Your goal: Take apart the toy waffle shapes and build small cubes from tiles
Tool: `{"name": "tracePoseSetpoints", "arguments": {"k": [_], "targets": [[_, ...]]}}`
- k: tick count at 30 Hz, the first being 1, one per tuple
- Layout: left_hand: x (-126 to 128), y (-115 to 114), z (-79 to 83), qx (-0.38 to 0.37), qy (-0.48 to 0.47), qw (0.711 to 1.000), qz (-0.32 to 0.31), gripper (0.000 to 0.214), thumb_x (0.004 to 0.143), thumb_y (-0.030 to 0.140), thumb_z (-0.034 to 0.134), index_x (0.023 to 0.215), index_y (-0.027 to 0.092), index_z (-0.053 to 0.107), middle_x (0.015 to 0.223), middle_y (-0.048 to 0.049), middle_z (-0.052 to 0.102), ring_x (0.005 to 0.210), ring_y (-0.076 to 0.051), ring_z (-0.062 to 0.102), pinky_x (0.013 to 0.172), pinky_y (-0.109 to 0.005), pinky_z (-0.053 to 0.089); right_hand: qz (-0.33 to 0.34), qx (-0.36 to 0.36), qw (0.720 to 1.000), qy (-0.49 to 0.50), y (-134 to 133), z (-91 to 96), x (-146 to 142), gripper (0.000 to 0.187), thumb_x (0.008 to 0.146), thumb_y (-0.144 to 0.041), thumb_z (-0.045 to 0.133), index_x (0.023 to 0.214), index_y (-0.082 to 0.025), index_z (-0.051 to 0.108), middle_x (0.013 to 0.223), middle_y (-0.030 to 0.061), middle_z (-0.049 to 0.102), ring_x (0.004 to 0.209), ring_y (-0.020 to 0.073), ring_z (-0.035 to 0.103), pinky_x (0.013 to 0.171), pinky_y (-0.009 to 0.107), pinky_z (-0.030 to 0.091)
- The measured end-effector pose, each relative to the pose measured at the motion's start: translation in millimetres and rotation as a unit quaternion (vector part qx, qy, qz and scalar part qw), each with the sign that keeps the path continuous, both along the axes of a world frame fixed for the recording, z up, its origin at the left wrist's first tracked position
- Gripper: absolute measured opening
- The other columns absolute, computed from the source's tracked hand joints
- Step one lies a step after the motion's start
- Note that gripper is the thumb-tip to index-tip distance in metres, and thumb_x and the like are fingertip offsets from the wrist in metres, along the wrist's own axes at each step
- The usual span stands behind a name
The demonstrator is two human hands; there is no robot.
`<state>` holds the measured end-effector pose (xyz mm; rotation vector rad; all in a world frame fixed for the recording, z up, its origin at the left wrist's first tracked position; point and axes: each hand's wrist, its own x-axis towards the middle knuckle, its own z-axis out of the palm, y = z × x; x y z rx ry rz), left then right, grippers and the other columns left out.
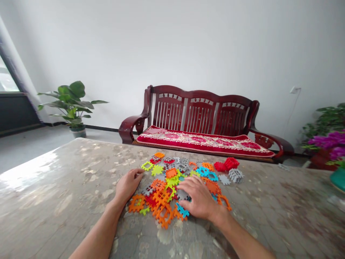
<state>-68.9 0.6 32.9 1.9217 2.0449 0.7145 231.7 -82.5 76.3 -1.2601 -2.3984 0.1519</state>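
Observation:
A heap of flat interlocking plastic tiles [172, 180] in orange, grey, green, blue and red lies on the marbled table [67, 187]. My left hand [128, 185] rests at the heap's left edge, fingers loosely curled, with nothing seen in it. Palm down on the right part of the heap lies my right hand [198, 199], its fingers spread over grey and blue tiles. A red assembled cluster [227, 164] and a grey assembled cluster [235, 175] stand just behind the heap to the right.
Behind the table stands a dark wooden bench [199, 111] with a red floral cushion. A potted green plant [71, 104] is on the floor at the left. Purple flowers [330, 140] and a teal pot [339, 178] sit at the right edge.

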Motion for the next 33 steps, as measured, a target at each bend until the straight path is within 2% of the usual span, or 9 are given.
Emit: {"name": "tracePoseSetpoints", "arguments": {"k": [6,10,13,17,21,26,33], "targets": [[1.1,-0.9,1.4,-0.003,-0.001,1.0,0.003,0.03,0.087,0.033,0.047,0.104,0.031,0.072,0.107,0.0009,0.075,0.095,-0.02,0.068,0.073,-0.024,0.046,-0.059,-0.009,0.998,-0.028,-1.8,-3.5,8.1,0.031,0.073,-0.018,0.061,0.101,-0.028,0.069,0.107,0.0004,0.069,0.107,0.022,0.054,0.109,0.042,0.027],[1.2,-0.3,0.5,0.002,0.005,1.0,0.003,0.03,0.087,0.033,0.047,0.104,0.03,0.072,0.109,0.001,0.074,0.097,-0.02,0.067,0.074,-0.024,0.046,-0.074,0.006,0.997,-0.024,-1.0,-0.1,0.1,0.026,0.075,-0.026,0.066,0.101,-0.028,0.069,0.106,0.0012,0.069,0.109,0.0232,0.052,0.107,0.041,0.028],[1.1,0.0,0.5,-0.001,0.006,1.0,0.001,0.031,0.087,0.033,0.047,0.105,0.03,0.072,0.109,0.0007,0.074,0.097,-0.02,0.067,0.074,-0.024,0.046,-0.089,0.004,0.995,-0.045,0.5,0.0,-15.8,0.031,0.075,-0.034,0.069,0.105,-0.027,0.067,0.108,0.0038,0.067,0.109,0.0256,0.051,0.104,0.042,0.031],[1.0,0.0,1.5,-0.012,0.007,1.0,0.0,0.032,0.088,0.034,0.045,0.106,0.03,0.071,0.108,0.0005,0.075,0.097,-0.02,0.067,0.073,-0.025,0.046,-0.111,0.004,0.991,-0.078,3.1,-1.5,-34.0,0.036,0.074,-0.034,0.068,0.109,-0.025,0.063,0.111,0.0069,0.065,0.108,0.0283,0.05,0.1,0.044,0.034],[1.0,-0.2,2.3,-0.016,0.009,1.0,0.003,0.032,0.088,0.034,0.045,0.106,0.031,0.071,0.109,0.0017,0.075,0.097,-0.02,0.067,0.073,-0.024,0.046,-0.112,0.005,0.988,-0.107,3.6,-1.7,-42.1,0.036,0.075,-0.027,0.063,0.111,-0.025,0.06,0.107,0.0078,0.066,0.104,0.0287,0.05,0.094,0.044,0.036],[1.6,-0.5,2.4,-0.018,0.006,1.0,0.001,0.032,0.088,0.035,0.044,0.106,0.031,0.071,0.112,0.001,0.074,0.099,-0.021,0.067,0.074,-0.025,0.045,-0.119,-0.008,0.984,-0.131,3.4,-3.0,-45.9,0.035,0.077,-0.027,0.059,0.112,-0.023,0.059,0.106,0.01,0.066,0.104,0.0296,0.05,0.092,0.045,0.034],[1.0,0.5,0.8,-0.013,0.002,1.0,0.001,0.032,0.087,0.033,0.046,0.106,0.03,0.071,0.111,0.001,0.073,0.099,-0.02,0.067,0.076,-0.025,0.045,-0.114,-0.021,0.986,-0.12,7.8,-1.1,-44.3,0.036,0.078,-0.027,0.059,0.114,-0.025,0.06,0.106,0.0057,0.069,0.104,0.0266,0.051,0.091,0.04,0.035]]}}
